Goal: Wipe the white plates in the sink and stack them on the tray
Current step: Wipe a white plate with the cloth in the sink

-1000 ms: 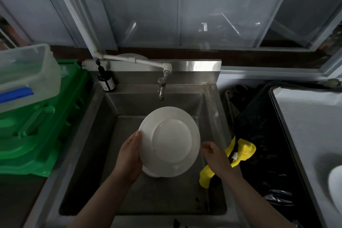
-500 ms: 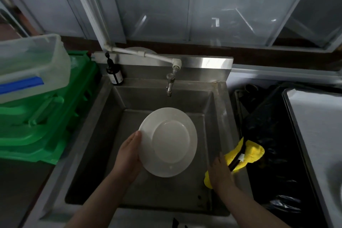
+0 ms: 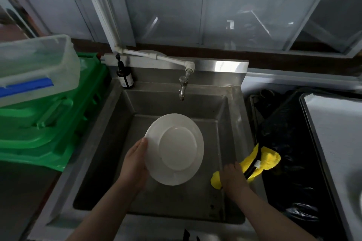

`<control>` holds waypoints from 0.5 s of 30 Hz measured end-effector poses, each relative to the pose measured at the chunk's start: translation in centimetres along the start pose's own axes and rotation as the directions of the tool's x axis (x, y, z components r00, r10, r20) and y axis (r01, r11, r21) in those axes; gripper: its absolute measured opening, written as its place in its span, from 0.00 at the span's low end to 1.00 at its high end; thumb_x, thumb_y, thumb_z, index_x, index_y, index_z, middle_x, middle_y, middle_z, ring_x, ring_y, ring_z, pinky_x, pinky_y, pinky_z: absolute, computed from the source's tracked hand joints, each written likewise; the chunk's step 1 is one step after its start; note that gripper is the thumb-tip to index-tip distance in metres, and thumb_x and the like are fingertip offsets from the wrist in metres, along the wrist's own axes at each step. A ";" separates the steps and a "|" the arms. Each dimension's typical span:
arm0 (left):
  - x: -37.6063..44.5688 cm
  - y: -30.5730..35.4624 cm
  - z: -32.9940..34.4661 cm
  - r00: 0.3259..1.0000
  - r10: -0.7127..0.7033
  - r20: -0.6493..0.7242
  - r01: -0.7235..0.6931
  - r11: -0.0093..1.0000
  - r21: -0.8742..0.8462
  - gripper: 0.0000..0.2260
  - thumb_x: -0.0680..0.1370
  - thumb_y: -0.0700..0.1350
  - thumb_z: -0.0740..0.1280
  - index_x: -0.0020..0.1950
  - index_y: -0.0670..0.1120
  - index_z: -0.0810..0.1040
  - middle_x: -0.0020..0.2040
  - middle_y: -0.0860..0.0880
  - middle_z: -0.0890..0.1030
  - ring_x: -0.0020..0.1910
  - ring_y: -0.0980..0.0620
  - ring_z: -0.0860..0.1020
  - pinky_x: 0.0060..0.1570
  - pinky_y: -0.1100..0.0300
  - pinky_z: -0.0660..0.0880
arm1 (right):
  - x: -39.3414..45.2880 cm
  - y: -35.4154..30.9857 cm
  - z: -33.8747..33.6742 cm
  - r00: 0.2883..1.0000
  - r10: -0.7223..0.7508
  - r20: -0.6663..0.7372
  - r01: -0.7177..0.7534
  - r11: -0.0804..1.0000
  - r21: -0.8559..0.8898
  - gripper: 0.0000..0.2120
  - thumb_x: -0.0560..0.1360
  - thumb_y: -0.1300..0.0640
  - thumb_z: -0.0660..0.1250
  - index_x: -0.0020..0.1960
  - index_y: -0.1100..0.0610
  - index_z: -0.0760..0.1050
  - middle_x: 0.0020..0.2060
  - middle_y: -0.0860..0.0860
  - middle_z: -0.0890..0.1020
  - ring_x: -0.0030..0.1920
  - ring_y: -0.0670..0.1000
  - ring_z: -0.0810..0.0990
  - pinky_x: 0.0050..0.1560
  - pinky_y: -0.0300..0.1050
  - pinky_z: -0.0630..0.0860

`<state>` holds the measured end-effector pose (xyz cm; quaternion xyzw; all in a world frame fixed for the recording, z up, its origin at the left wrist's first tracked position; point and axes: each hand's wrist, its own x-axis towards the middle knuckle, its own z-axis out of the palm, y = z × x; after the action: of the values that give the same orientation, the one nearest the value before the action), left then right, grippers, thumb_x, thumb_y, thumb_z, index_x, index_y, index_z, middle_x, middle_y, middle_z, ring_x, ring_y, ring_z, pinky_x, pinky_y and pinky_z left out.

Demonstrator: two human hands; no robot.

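My left hand grips the left rim of a white plate and holds it tilted above the steel sink, its underside facing me. My right hand lies on a yellow cloth draped over the sink's right rim, fingers curled onto it. The grey tray lies at the far right, mostly out of frame.
A tap hangs over the sink's back wall, with a dark bottle at the back left corner. Green crates and a clear plastic tub stand on the left. Black bags fill the gap between sink and tray.
My right hand moved from beside the plate to the yellow cloth on the sink rim. My left hand lifted the plate a little; the plate seen under it earlier is no longer visible.
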<state>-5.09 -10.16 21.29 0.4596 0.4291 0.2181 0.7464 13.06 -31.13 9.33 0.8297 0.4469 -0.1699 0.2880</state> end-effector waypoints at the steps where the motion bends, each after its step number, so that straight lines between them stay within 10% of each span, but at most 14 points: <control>1: 0.0 0.0 -0.1 1.000 -0.004 -0.005 0.004 1.000 -0.004 0.13 0.85 0.47 0.58 0.58 0.45 0.80 0.54 0.39 0.84 0.54 0.38 0.82 0.55 0.39 0.77 | 0.1 0.0 -0.2 1.000 -0.023 -0.020 0.023 0.999 0.031 0.18 0.67 0.54 0.76 0.53 0.61 0.80 0.47 0.61 0.81 0.49 0.63 0.79 0.58 0.56 0.66; 3: 0.0 0.0 -0.2 1.000 -0.009 -0.013 0.009 1.000 -0.003 0.12 0.85 0.47 0.58 0.57 0.47 0.80 0.53 0.41 0.84 0.53 0.39 0.82 0.52 0.42 0.79 | -0.3 0.0 -0.9 0.994 -0.015 -0.111 0.030 0.991 0.134 0.22 0.46 0.57 0.84 0.36 0.61 0.81 0.33 0.60 0.79 0.34 0.62 0.78 0.47 0.54 0.68; 7: 0.1 0.1 -0.1 1.000 -0.012 -0.025 0.012 1.000 -0.002 0.12 0.85 0.48 0.58 0.58 0.47 0.80 0.54 0.42 0.84 0.53 0.40 0.82 0.47 0.46 0.79 | -1.5 0.2 -3.6 0.985 0.102 -0.137 -0.063 0.962 0.267 0.18 0.76 0.59 0.64 0.66 0.58 0.71 0.61 0.56 0.73 0.63 0.59 0.71 0.63 0.53 0.66; 15: -0.2 0.6 0.5 1.000 0.009 -0.029 -0.009 1.000 0.001 0.12 0.85 0.48 0.58 0.57 0.48 0.80 0.55 0.41 0.84 0.55 0.39 0.81 0.52 0.44 0.79 | -2.1 1.8 -7.1 0.920 0.305 -0.247 0.050 0.531 0.846 0.16 0.80 0.59 0.59 0.67 0.58 0.71 0.59 0.57 0.74 0.61 0.59 0.74 0.57 0.49 0.71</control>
<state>-4.73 -10.29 22.01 0.4588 0.4379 0.2276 0.7389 13.58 -28.81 16.54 0.9122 0.2926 -0.1832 -0.2209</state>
